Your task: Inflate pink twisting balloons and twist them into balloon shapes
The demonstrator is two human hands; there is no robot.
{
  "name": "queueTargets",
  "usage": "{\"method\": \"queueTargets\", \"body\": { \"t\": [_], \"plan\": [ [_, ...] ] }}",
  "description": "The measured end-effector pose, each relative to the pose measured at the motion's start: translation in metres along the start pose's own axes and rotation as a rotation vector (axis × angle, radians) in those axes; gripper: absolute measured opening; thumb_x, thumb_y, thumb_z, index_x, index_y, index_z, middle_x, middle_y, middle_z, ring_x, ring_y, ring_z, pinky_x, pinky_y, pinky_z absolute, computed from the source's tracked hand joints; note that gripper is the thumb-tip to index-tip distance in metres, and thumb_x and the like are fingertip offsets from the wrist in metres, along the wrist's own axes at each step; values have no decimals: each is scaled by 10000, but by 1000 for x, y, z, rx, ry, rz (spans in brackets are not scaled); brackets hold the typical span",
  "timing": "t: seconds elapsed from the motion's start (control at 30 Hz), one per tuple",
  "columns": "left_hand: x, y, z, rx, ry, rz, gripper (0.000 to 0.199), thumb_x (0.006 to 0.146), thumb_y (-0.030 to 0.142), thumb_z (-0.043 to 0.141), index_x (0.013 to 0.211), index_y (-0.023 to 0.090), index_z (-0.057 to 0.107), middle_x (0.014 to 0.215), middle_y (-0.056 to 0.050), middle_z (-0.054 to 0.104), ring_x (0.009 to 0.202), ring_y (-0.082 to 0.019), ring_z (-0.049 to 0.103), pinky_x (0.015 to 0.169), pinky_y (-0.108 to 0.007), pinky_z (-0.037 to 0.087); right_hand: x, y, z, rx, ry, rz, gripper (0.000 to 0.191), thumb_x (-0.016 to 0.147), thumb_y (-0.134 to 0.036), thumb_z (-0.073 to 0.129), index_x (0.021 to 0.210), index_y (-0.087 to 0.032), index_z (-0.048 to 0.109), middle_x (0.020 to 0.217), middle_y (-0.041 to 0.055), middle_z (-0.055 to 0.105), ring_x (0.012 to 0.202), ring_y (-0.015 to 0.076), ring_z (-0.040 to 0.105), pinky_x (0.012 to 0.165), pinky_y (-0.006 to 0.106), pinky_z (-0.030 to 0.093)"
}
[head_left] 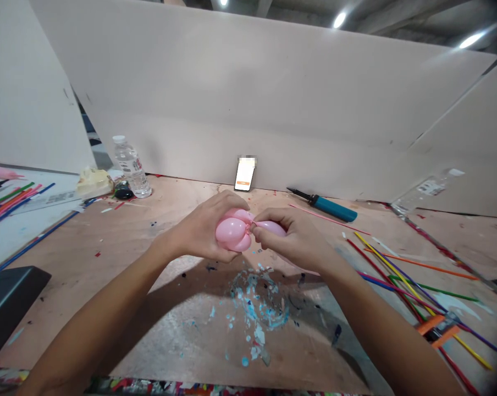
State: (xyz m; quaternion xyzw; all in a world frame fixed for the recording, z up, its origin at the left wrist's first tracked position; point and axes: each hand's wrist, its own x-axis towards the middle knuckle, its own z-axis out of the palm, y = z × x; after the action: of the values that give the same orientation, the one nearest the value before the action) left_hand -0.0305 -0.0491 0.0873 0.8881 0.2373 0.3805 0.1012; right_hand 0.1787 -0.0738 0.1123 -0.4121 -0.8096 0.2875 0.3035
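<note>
A pink modelling balloon [231,231], twisted into several round bubbles, is held above the middle of the table. My left hand [209,223] wraps round the bubbles from the left, thumb below and fingers over the top. At the twisted joint on their right side, my right hand [283,231] pinches the balloon between thumb and fingertips. A longer, paler pink length [272,227] runs from that joint behind the right fingers, so part of it is hidden.
A phone [245,174] leans on the white back panel. Beside it lies a blue hand pump [335,208]. Uninflated balloons [417,291] and an orange-handled tool [438,328] lie right. A water bottle [132,168] stands left; another bottle [428,190] leans right.
</note>
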Motion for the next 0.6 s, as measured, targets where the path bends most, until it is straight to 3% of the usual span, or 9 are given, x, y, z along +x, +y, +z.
{"method": "queueTargets", "body": {
  "t": [0.17, 0.33, 0.6],
  "plan": [
    [0, -5, 3, 130, -25, -29, 545, 604, 278, 679, 1103, 224, 465, 1073, -46, 552, 1011, -218, 532, 864, -360, 459, 3, 8, 7, -189, 63, -62, 188, 851, -309, 550, 817, -185, 687, 729, 3, 666, 647, 125, 560, 582, 240, 378],
    [-3, -22, 10, 259, -12, -92, 546, 581, 284, 674, 1088, 210, 485, 1086, -59, 558, 1018, -240, 526, 876, -385, 446, 6, 21, 27, -511, 202, -137, 249, 871, -331, 514, 695, -182, 608, 641, 1, 590, 566, 109, 459, 567, 260, 293],
    [-3, -27, 10, 251, -30, -178, 529, 580, 304, 689, 1064, 212, 492, 1045, -48, 565, 974, -230, 535, 831, -358, 455, 10, 28, 38, -726, 295, -215, 276, 901, -287, 435, 693, -181, 583, 656, 12, 564, 592, 118, 462, 593, 274, 265]
  ]
}}
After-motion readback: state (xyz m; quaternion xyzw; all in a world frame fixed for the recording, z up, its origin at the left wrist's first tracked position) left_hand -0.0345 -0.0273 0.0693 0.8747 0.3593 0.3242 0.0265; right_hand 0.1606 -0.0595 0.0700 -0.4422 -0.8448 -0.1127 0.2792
